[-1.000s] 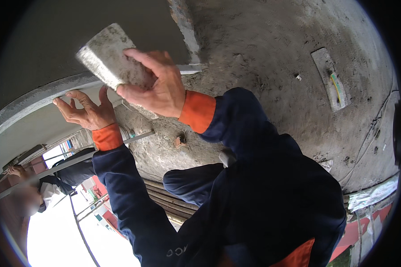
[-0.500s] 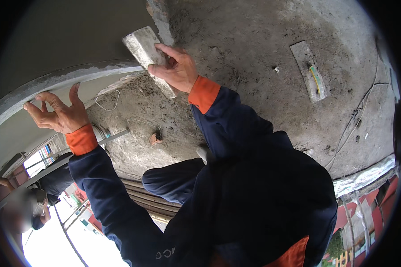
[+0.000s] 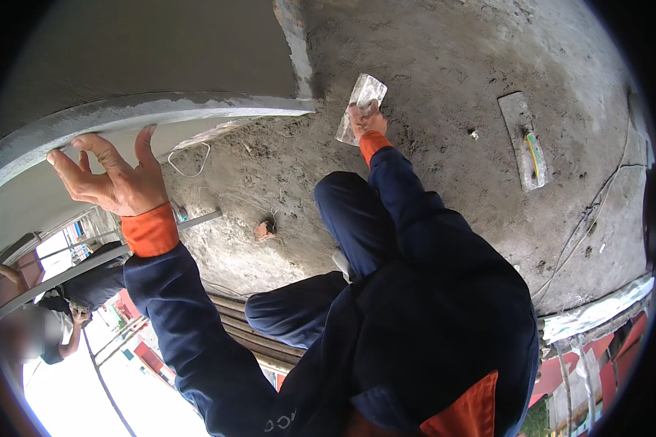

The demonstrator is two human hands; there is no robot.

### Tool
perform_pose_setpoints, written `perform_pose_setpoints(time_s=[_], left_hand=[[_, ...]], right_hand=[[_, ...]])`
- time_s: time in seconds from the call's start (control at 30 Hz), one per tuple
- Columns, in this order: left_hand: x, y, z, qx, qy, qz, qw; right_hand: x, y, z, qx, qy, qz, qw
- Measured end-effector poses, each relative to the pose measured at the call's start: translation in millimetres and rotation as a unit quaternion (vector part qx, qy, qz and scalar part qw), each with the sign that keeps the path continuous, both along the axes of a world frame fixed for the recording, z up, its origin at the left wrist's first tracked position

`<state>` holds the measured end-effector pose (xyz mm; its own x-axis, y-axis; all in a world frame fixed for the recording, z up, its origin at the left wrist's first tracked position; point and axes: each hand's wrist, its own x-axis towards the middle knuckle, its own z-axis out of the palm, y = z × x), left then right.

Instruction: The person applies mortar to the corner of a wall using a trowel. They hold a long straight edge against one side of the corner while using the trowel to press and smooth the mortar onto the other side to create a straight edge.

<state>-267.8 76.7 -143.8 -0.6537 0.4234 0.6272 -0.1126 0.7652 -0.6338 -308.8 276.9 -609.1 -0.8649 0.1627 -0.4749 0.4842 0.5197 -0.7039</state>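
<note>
1. Now a pale, flat float is in the right hand, on or just above the rough floor; contact is unclear.
2. It could slip or gouge the floor if the grip loosens or tilts.
3. Right fingers clamp its middle.
4. Left hand: fingers apart, bent, tips seemingly touching the grey ledge beyond; hard pressure could mar its edge.
5. Rightward of the right hand lies a yellow-handled trowel.

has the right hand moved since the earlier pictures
Yes: the right hand has moved rightward, from in front of the grey ledge to beyond its right end, nearer the trowel with the yellow-green handle.
</note>
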Motion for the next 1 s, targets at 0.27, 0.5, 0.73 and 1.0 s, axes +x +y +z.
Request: perform_pose_setpoints(time_s=[0.27,0.5,0.73,1.0], left_hand=[[1,-2,-1,0.005,0.004,-0.002,1.000],[-3,2,0,0.000,0.003,-0.001,1.000],[-1,0,0,-0.012,0.015,-0.003,1.000],[-3,5,0,-0.009,0.011,-0.002,1.000]], right_hand=[[-60,-31,-1,-0.147,-0.001,0.072,0.986],[-66,-30,-20,-0.194,0.019,0.090,0.977],[-69,-44,-14,-0.421,-0.081,0.032,0.903],[-92,-6,-18,-0.709,-0.230,-0.078,0.663]])
